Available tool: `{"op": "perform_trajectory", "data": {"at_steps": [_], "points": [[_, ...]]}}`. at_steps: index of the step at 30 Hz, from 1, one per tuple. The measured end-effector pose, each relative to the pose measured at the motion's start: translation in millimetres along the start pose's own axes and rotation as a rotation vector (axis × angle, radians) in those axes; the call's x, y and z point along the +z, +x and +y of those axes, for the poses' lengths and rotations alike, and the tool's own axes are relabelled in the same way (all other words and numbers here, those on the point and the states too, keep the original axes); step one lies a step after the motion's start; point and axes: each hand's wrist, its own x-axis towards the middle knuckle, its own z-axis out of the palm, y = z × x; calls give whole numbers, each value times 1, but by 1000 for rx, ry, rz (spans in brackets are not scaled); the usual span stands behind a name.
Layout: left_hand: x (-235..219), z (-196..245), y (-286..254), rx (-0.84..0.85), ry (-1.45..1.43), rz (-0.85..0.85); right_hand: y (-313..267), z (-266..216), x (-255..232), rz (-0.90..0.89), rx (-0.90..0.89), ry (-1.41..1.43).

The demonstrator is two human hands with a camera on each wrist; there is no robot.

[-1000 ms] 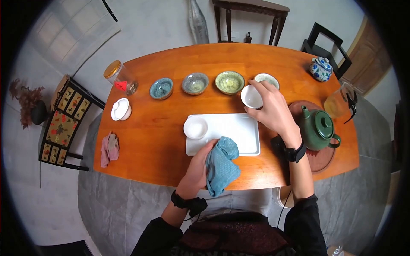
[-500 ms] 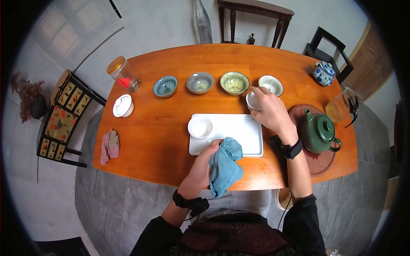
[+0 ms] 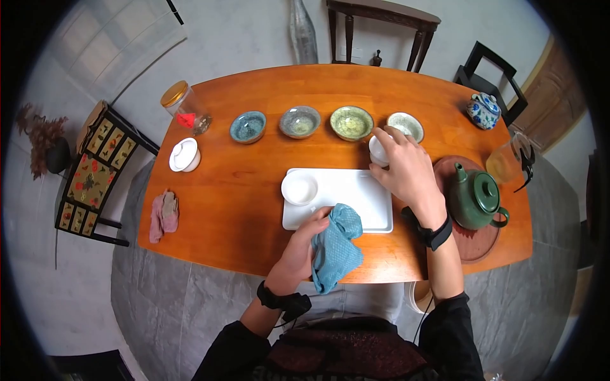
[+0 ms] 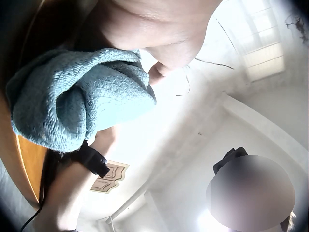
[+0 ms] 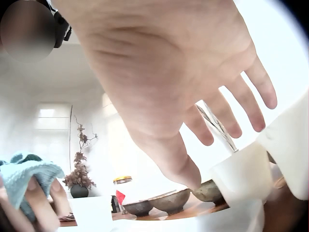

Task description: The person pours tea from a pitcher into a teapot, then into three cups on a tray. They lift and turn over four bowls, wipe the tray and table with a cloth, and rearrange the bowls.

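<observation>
My left hand (image 3: 295,253) grips a bunched blue cloth (image 3: 337,254) in front of the white tray (image 3: 349,200). In the left wrist view the folded cloth (image 4: 96,99) hides most of those fingers. At the tray's back right corner stands a small white cup (image 3: 377,150), with my right hand (image 3: 410,166) over it and hiding part of it. The right wrist view has the fingers spread and fairly straight around the white cup (image 5: 245,176), with space between them and its wall. Another white cup (image 3: 299,188) sits at the tray's left end.
Behind the tray stand a blue bowl (image 3: 248,127), a grey bowl (image 3: 300,122), a yellow-green bowl (image 3: 351,123) and a pale bowl (image 3: 405,127). A green teapot (image 3: 475,198) on a round board (image 3: 473,247) flanks the right forearm. A lidded white cup (image 3: 185,155) is leftward.
My right hand has brought the white cup from a tilted pose to upright beside the tray's back right corner, and its fingers have loosened. The left hand keeps the cloth.
</observation>
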Motion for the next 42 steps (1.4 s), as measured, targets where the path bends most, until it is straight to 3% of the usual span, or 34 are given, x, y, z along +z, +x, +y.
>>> {"op": "perform_trajectory", "data": {"at_steps": [1, 3, 4, 6, 9, 12, 16, 23, 28, 30, 34, 36, 38, 39, 41, 42], "points": [[1, 0, 0, 7, -2, -4, 2, -4, -3, -1, -1, 0], [1, 1, 0, 14, -3, -9, 6, -16, -9, -163, -127, 289], [0, 2, 0, -10, -13, -26, 6, -19, -1, -147, -269, 381], [-2, 3, -2, -37, -20, -45, 11, -37, 2, -347, -307, 537], [-2, 4, -4, -42, -1, -74, 21, -52, 14, -425, -391, 658], [6, 7, -7, -53, -22, -37, 28, -60, 23, -389, -452, 704], [15, 10, -7, -74, 83, 38, 37, -68, 33, -406, -507, 704], [13, 8, -6, -51, 86, 49, 43, -65, 33, -493, -414, 633], [10, 9, -7, -38, 64, 75, 50, -51, -4, -485, -376, 650], [6, 8, -6, -27, 39, 75, 50, -45, -15, -198, -434, 652], [5, 6, -3, 102, -74, 76, 43, -42, -45, -183, -434, 651], [1, 2, -3, 165, -111, 124, 38, -44, -52, -232, -475, 683], [-3, -5, -5, 428, 378, 207, 33, -52, -51, -269, -490, 629], [1, -4, -5, 424, 379, 207, 31, -57, -46, -357, -483, 584], [12, 0, -6, 314, -25, 324, 27, -69, -38, -504, -477, 523], [7, -1, -6, 311, -24, 324, 25, -73, -34, -503, -474, 523]]}}
